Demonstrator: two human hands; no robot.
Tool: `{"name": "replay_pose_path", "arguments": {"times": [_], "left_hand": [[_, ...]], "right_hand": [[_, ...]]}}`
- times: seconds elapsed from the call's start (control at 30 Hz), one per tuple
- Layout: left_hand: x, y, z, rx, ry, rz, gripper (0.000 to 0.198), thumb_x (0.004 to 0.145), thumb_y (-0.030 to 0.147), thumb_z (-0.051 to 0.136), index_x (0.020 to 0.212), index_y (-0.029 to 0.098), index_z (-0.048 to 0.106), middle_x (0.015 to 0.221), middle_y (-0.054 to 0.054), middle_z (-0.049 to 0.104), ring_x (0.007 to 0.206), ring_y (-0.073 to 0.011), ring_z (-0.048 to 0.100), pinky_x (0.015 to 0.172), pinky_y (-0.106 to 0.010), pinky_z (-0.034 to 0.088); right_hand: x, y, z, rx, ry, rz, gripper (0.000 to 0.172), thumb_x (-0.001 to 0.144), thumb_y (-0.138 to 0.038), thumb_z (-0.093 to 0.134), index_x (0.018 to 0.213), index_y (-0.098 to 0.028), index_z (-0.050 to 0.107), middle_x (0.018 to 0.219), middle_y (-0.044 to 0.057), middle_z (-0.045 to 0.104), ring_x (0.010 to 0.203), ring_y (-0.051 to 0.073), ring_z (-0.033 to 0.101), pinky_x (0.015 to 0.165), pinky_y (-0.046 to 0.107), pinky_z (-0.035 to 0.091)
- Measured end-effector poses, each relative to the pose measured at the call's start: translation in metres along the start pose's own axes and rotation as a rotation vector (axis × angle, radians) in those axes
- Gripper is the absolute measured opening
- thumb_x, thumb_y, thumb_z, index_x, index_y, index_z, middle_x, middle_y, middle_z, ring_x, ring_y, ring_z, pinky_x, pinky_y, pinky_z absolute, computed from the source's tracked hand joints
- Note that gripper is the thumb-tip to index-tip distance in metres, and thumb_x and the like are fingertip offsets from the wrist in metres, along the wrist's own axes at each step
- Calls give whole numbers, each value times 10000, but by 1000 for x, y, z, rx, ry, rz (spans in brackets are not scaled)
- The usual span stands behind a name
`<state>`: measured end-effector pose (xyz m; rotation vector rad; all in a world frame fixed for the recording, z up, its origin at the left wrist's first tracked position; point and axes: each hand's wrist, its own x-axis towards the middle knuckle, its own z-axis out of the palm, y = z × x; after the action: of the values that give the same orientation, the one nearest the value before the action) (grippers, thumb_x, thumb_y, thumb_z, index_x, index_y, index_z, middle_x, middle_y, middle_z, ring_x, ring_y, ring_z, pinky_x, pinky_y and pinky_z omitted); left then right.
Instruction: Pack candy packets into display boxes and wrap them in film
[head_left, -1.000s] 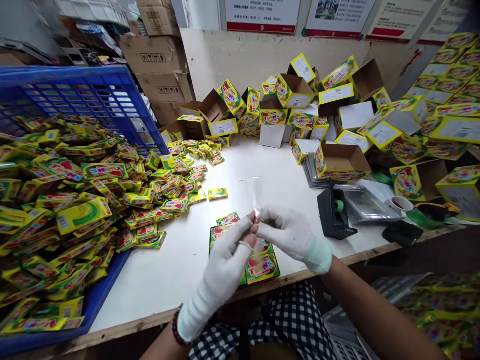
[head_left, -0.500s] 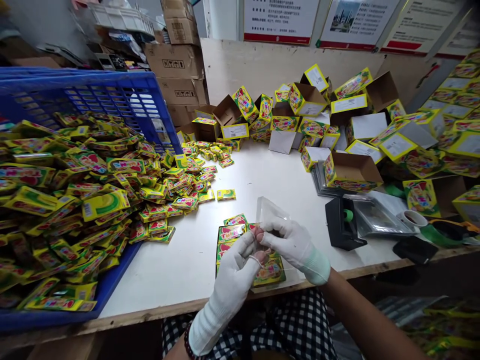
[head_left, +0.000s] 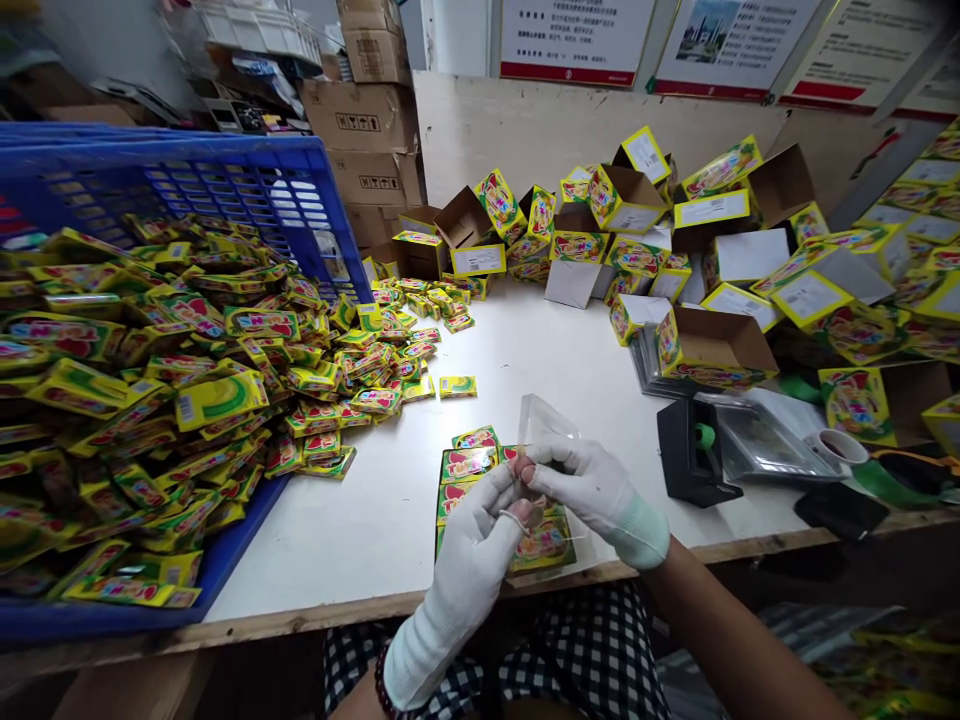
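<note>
My left hand (head_left: pixel 480 530), in a white glove with bare fingertips, pinches the edge of a clear plastic bag (head_left: pixel 546 416). From the right, my right hand (head_left: pixel 589 487), gloved the same way, grips the bag's edge too, its fingertips meeting those of my left hand. Beneath both hands, near the table's front edge, several small yellow-green boxes (head_left: pixel 466 462) lie side by side; the hands and the bag partly cover them. One single small box (head_left: pixel 457 386) lies flat on the white table, farther back.
A blue crate (head_left: pixel 247 545) on the left overflows with small boxes, some spilled onto the table (head_left: pixel 337 545). Open display cartons (head_left: pixel 716 345) are piled at the back right. A black tape dispenser (head_left: pixel 686 460), clear bags (head_left: pixel 772 440) and tape rolls (head_left: pixel 840 446) are at right.
The view has shifted slightly, so the crate, table and cartons appear a little further right. Both hands keep their pinch on the bag, with barely any movement.
</note>
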<state>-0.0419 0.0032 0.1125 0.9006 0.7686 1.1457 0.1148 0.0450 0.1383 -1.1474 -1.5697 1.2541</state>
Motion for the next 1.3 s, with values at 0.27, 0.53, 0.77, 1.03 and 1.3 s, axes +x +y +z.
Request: {"name": "replay_pose_path", "arguments": {"times": [0.27,0.53,0.77,1.03,1.3], "left_hand": [[1,-1,0,64,14,30,501,852,406,679,1298,188,611,1342,-122,622,1262,-307,569,1087,-444,474],[3,-3,2,95,3,65,456,882,357,646,1301,186,585,1360,-113,604,1279,-286,552,1116,-427,448],[3,-6,2,113,23,91,450,870,367,654,1284,199,598,1362,-111,601,1284,-293,547,1097,-424,462],[3,-3,6,111,14,92,444,864,355,653,1270,185,597,1335,-119,621,1265,-290,566,1097,-415,459],[1,-7,4,95,14,96,451,877,337,642,1300,195,574,1357,-113,607,1286,-275,553,1115,-401,449]], "right_hand": [[0,3,0,-1,15,55,325,844,-484,667,834,-171,754,731,33,666,652,129,575,556,231,463],[0,8,4,106,43,145,373,805,-516,704,857,-148,742,702,26,653,585,103,533,519,217,430],[0,7,8,154,75,154,392,782,-541,717,829,-152,731,705,22,661,599,112,547,561,238,452],[-2,9,8,142,88,130,390,804,-540,706,862,-156,739,744,27,686,618,112,564,592,243,470],[-2,7,10,139,114,124,392,791,-551,712,841,-162,739,740,30,684,613,114,565,574,239,460]]}}
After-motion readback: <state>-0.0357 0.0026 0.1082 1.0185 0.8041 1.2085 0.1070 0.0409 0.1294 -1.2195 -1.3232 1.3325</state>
